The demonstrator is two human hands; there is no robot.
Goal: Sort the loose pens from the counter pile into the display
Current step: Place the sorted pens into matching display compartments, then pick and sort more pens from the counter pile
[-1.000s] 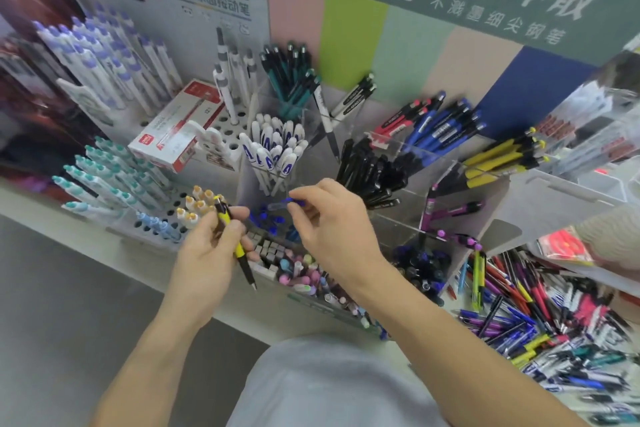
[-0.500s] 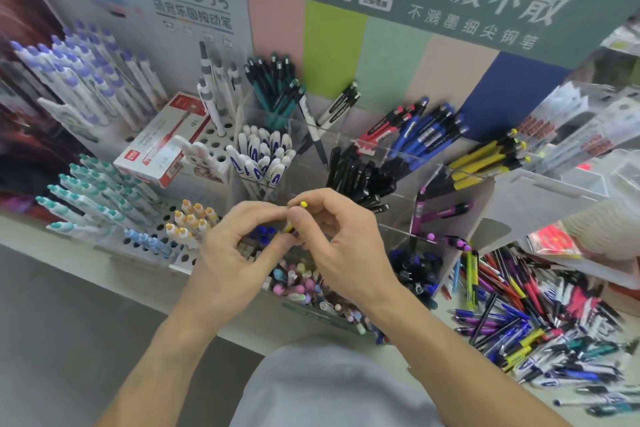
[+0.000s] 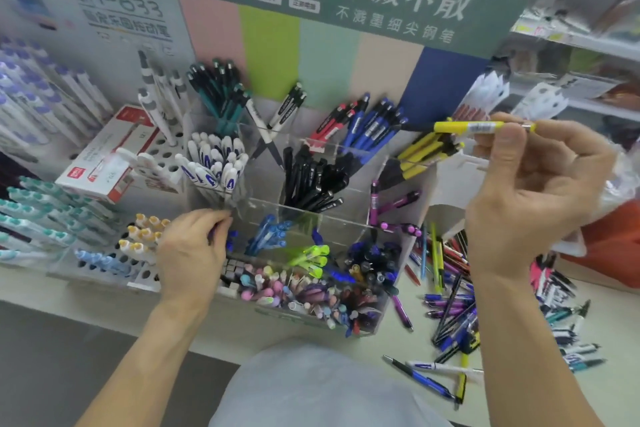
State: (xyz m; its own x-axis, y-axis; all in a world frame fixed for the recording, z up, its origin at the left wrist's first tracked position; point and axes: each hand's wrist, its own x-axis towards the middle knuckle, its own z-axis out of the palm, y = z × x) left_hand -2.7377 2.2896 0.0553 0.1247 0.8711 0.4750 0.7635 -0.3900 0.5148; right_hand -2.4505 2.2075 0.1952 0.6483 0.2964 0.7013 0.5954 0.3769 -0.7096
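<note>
Right hand (image 3: pixel 530 191) pinches a yellow pen (image 3: pixel 467 127) over the yellow bin (image 3: pixel 424 152); left hand (image 3: pixel 192 250) pinches a blue pen (image 3: pixel 221 230). Next: drop it in.

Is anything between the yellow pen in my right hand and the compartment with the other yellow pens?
Nothing visible blocks it. The right hand pinches the yellow pen just above the yellow pens in their compartment, with open air between them; the red and blue pens stand off to the left.
</note>
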